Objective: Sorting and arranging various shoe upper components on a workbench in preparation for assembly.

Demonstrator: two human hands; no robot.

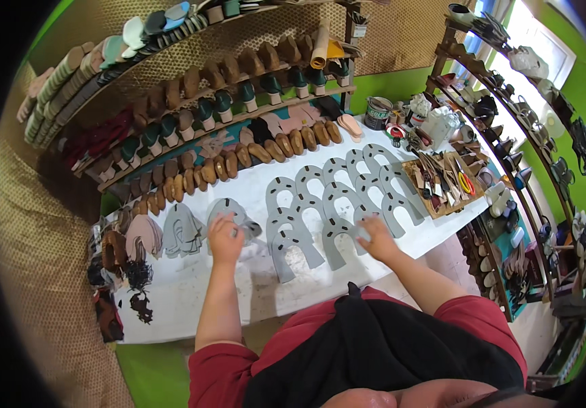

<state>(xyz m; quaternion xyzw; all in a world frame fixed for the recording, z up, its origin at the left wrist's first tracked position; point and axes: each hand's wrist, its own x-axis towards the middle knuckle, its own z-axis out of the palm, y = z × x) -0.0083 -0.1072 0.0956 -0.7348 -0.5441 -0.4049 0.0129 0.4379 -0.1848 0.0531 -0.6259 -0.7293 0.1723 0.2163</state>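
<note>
My left hand (226, 238) is over the near edge of a grey curved shoe-upper stack (223, 206), fingers slightly bent and apart, a little blurred. My right hand (377, 239) hovers at the near right of several grey U-shaped shoe uppers (337, 238), its thumb and fingers apart. These uppers lie in overlapping rows across the white table, each with a small dark strip at the top of its curve. Left of my left hand are another grey upper stack (183, 230) and a pinkish stack (143, 234). I see nothing held in either hand.
A wooden tray (473, 197) of tools, with yellow-handled scissors (466, 183), sits on the table's right side. Wooden shoe lasts (259, 153) line the back edge. A metal can (377, 114) stands at the back right. Shelves of shoes (510, 122) rise at the right.
</note>
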